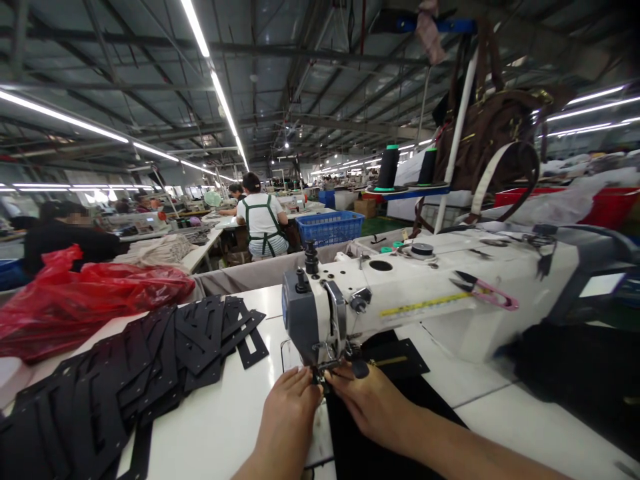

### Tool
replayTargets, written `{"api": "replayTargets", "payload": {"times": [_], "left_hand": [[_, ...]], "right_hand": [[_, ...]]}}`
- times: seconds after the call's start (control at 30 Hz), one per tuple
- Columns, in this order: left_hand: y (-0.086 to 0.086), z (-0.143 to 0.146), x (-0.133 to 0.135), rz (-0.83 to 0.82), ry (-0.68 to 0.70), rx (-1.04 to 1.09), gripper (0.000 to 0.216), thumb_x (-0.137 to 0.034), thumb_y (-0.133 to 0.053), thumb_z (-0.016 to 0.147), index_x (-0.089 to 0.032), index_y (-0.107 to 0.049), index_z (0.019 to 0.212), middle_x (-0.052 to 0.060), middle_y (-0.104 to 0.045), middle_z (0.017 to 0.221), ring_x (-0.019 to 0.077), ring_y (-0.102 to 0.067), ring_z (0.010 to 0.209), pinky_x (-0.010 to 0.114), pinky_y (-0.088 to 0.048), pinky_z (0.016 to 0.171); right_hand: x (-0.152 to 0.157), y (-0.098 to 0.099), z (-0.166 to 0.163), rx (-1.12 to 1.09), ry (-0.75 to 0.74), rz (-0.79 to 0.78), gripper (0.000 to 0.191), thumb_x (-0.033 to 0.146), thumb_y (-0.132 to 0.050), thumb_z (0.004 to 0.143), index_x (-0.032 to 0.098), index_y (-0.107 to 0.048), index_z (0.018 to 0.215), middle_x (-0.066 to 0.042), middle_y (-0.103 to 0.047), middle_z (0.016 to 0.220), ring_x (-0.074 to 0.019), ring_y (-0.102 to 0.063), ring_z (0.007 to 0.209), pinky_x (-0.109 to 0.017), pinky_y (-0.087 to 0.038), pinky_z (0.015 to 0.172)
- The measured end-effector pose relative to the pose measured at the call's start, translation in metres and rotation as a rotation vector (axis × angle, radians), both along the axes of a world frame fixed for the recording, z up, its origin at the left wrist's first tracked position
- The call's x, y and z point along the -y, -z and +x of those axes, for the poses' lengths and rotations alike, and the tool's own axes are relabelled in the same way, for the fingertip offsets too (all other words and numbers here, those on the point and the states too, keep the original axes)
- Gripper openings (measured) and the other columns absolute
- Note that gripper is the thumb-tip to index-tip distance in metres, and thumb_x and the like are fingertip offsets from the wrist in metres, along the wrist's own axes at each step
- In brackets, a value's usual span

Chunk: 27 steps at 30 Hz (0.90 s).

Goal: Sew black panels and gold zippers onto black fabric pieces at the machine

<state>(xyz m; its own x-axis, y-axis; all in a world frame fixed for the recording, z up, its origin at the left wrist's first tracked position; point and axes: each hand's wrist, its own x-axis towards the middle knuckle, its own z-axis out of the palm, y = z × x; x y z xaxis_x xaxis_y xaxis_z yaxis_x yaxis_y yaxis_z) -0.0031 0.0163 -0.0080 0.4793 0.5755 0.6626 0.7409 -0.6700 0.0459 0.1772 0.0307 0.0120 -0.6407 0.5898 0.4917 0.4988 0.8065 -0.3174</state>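
A white sewing machine (425, 280) fills the right side of the table, its needle and presser foot directly between my hands. My left hand (295, 407) is closed just left of the foot, fingertips pressed together; whatever they pinch is hidden. My right hand (373, 403) is closed at the edge of a black fabric piece (385, 440), with its fingertips beside the foot. The fabric runs under my right wrist toward me. Behind that wrist lies a flat black piece (413, 357) with a gold-coloured zipper (391, 361).
Overlapping black cut frames (180, 353) cover the table's left side, near a red plastic bag (95, 287). Pink-handled thread snips (485, 291) rest on the machine. Black thread cones (387, 168) and a brown bag (485, 143) are above. Co-workers, including one in a white shirt (257, 210), sit beyond.
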Motion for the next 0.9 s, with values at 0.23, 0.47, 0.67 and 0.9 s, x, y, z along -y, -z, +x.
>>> {"api": "replayTargets", "payload": {"times": [0.23, 0.47, 0.67, 0.9], "left_hand": [[0.004, 0.003, 0.001, 0.006, -0.055, 0.001, 0.017, -0.002, -0.052, 0.079, -0.016, -0.060, 0.076, 0.008, -0.070, 0.089, 0.0225, -0.066, 0.086, 0.043, -0.051, 0.086], [-0.001, 0.002, 0.003, -0.021, -0.057, -0.042, 0.014, -0.006, -0.049, 0.083, -0.016, -0.059, 0.080, 0.008, -0.069, 0.089, 0.0211, -0.066, 0.086, 0.042, -0.049, 0.087], [-0.006, 0.003, 0.001, -0.066, -0.057, -0.071, 0.012, -0.008, -0.047, 0.085, -0.014, -0.058, 0.085, 0.009, -0.069, 0.089, 0.0224, -0.066, 0.086, 0.043, -0.050, 0.085], [-0.011, 0.004, 0.002, -0.074, -0.033, -0.058, 0.014, -0.013, -0.043, 0.089, -0.016, -0.056, 0.085, 0.008, -0.069, 0.089, 0.0208, -0.066, 0.084, 0.042, -0.051, 0.084]], "right_hand": [[-0.006, 0.006, 0.005, 0.007, -0.024, 0.042, 0.025, 0.008, -0.043, 0.082, 0.019, -0.060, 0.096, -0.008, -0.066, 0.094, -0.0181, -0.060, 0.094, -0.030, -0.046, 0.085], [-0.003, 0.004, 0.003, -0.033, -0.014, 0.041, 0.024, 0.006, -0.040, 0.083, 0.017, -0.060, 0.090, -0.008, -0.066, 0.088, -0.0187, -0.060, 0.093, -0.031, -0.047, 0.083], [-0.008, 0.004, 0.003, -0.093, -0.039, 0.030, 0.028, 0.005, -0.037, 0.082, 0.017, -0.061, 0.091, -0.008, -0.066, 0.089, -0.0184, -0.061, 0.090, -0.029, -0.047, 0.082], [-0.007, 0.004, 0.002, -0.143, -0.056, 0.062, 0.029, 0.006, -0.038, 0.083, 0.017, -0.061, 0.097, -0.008, -0.066, 0.091, -0.0196, -0.061, 0.087, -0.031, -0.048, 0.079]]}}
